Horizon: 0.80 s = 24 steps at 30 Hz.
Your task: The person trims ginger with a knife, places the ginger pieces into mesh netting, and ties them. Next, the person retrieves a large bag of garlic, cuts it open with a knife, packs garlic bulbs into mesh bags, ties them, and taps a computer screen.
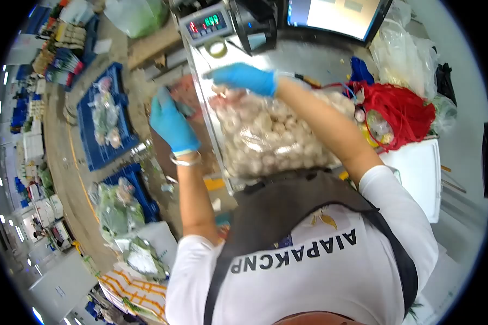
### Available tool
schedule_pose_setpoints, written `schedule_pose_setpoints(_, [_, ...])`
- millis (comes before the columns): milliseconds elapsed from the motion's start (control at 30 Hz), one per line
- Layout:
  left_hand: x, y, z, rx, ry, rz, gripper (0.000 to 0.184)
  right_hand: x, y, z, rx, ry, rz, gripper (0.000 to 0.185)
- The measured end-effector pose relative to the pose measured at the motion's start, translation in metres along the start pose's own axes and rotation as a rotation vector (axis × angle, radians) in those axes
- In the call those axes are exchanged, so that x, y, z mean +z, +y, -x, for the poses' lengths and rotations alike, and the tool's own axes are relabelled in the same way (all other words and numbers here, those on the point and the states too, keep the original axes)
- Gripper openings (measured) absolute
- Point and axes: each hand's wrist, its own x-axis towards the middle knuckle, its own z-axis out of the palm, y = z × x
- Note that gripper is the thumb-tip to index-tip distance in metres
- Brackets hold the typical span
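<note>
A large clear plastic bag [276, 135] lies on the metal worktop, packed with pale, round pieces of produce; I cannot tell whether they are mushrooms or garlic. My right hand [249, 78], in a blue glove, is over the bag's far left corner with its fingers stretched to the left. Whether it touches the plastic is unclear. My left hand [173, 125], also gloved in blue, is off the worktop's left edge, apart from the bag. Its fingers are spread and slightly blurred, and I see nothing held in them.
Beyond the bag stand a scale display [206, 24] with lit digits, a tape roll [217, 49] and a monitor [333, 16]. A red mesh bag [398, 116] lies on the right. Blue pallets [95, 151] with bagged produce are on the floor at left.
</note>
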Motion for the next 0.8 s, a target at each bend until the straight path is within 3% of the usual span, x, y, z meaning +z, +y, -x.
schedule_pose_setpoints(33, [-0.001,-0.003,0.001,0.004,-0.027,0.004,0.031,-0.003,-0.031,0.029,-0.027,0.037,-0.22,0.039])
schedule_pose_setpoints(67, [-0.002,-0.007,0.004,-0.004,-0.022,0.021,0.031,-0.018,-0.028,0.044,-0.274,0.098,-0.115,0.037])
schedule_pose_setpoints(133, [0.0,-0.018,0.007,-0.021,0.005,0.037,0.03,-0.044,-0.03,0.078,-0.275,0.324,-0.126,0.032])
schedule_pose_setpoints(167, [-0.001,-0.023,0.011,-0.041,0.007,0.024,0.03,-0.055,-0.016,0.09,-0.217,0.412,-0.052,0.033])
schedule_pose_setpoints(300, [0.004,-0.026,0.021,-0.098,-0.013,0.012,0.03,-0.039,0.034,0.129,0.344,0.202,0.201,0.029])
schedule_pose_setpoints(367, [0.005,-0.028,0.026,-0.115,-0.019,0.018,0.03,-0.016,0.09,0.133,0.394,0.1,0.419,0.037])
schedule_pose_setpoints(433, [0.004,-0.031,0.027,-0.137,-0.033,0.044,0.029,0.015,0.126,0.127,0.118,0.309,0.61,0.045])
schedule_pose_setpoints(467, [0.004,-0.033,0.027,-0.145,-0.04,0.059,0.029,0.025,0.123,0.12,0.186,0.281,0.836,0.052])
schedule_pose_setpoints(600, [0.006,-0.035,0.03,-0.148,-0.025,0.031,0.028,0.042,0.13,0.106,0.101,0.418,0.881,0.053])
schedule_pose_setpoints(733, [0.011,-0.029,0.038,-0.151,-0.006,-0.03,0.028,0.045,0.139,0.115,-0.047,0.486,0.767,0.051])
schedule_pose_setpoints(800, [0.016,-0.028,0.036,-0.135,0.006,-0.032,0.029,0.032,0.085,0.137,0.033,0.366,0.566,0.057])
